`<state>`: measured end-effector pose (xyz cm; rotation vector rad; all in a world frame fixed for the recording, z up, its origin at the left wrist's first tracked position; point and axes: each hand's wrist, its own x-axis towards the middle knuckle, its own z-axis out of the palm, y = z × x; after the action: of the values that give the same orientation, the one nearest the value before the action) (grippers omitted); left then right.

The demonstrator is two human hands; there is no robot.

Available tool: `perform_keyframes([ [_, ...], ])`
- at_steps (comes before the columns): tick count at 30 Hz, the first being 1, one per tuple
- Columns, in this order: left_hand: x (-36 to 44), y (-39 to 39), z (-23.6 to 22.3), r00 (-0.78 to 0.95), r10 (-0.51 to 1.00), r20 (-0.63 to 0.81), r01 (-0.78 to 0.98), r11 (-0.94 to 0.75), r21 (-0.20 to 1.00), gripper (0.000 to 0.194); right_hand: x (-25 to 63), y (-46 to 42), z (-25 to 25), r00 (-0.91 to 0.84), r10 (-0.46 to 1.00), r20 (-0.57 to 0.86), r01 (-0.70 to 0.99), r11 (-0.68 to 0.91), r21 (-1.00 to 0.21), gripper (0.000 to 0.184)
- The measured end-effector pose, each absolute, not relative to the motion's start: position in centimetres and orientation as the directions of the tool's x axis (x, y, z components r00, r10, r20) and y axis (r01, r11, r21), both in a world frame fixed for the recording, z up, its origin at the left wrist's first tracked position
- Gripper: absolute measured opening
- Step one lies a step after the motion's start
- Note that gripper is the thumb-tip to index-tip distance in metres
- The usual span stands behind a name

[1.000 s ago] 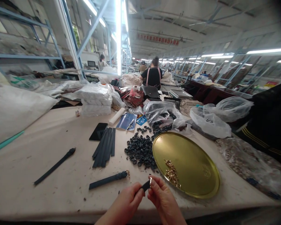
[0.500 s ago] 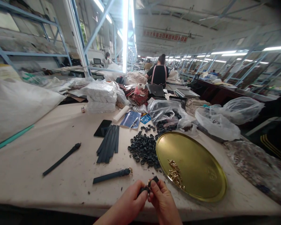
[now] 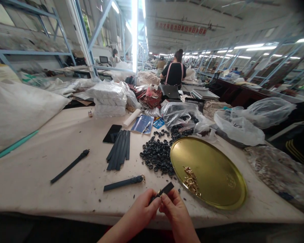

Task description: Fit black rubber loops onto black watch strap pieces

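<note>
Both hands meet at the table's front edge around one dark leather strap [image 3: 168, 188] with a small gold buckle [image 3: 160, 193]. My left hand [image 3: 147, 204] pinches the strap on the buckle's left side. Thumb and fingers of my right hand [image 3: 172, 203] close on the strap just right of the buckle, and its flat end sticks out up and to the right. Beyond my left hand lies a strap with a gold buckle [image 3: 124, 183]. Farther left rests another dark strap [image 3: 70, 166]. Several plain strips [image 3: 118, 150] are stacked behind them.
A pile of small black loops [image 3: 158, 155] sits beyond my hands. To the right is a gold oval tray [image 3: 212, 168] with gold buckles [image 3: 191, 182] on it. Behind are a phone [image 3: 112, 133], a blue booklet [image 3: 142, 124] and plastic bags [image 3: 179, 114]. A person [image 3: 174, 72] sits farther back.
More of the strap's end now shows above my right hand, reaching up and right. Both hands stay together at the buckle. The whole view has shifted slightly.
</note>
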<state>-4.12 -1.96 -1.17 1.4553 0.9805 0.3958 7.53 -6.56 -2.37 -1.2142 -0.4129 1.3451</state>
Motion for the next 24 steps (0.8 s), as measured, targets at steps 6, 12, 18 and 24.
perform_keyframes([
  [6,-4.0,-1.9,-1.8,0.595,0.722,-0.353,0.267,0.236,0.934,0.031,7.6,-7.1,-2.8,0.286,0.899,-0.332,-0.368,-0.216,-0.904,0.03],
  [12,-3.8,-1.9,-1.9,0.627,0.672,-0.394,0.222,0.33,0.917,0.036,8.3,-7.0,-2.5,0.248,0.904,-0.347,-0.331,-0.258,-0.908,0.035],
  [18,-4.2,-2.0,-2.2,0.628,0.674,-0.388,0.208,0.335,0.919,0.031,8.3,-7.3,-3.4,0.363,0.927,-0.094,0.127,-0.149,-0.981,0.019],
  [24,-5.1,-2.8,-1.7,0.52,0.803,-0.292,0.382,0.087,0.92,0.021,8.2,-7.7,-2.9,0.304,0.928,0.217,0.393,0.086,-0.916,0.012],
])
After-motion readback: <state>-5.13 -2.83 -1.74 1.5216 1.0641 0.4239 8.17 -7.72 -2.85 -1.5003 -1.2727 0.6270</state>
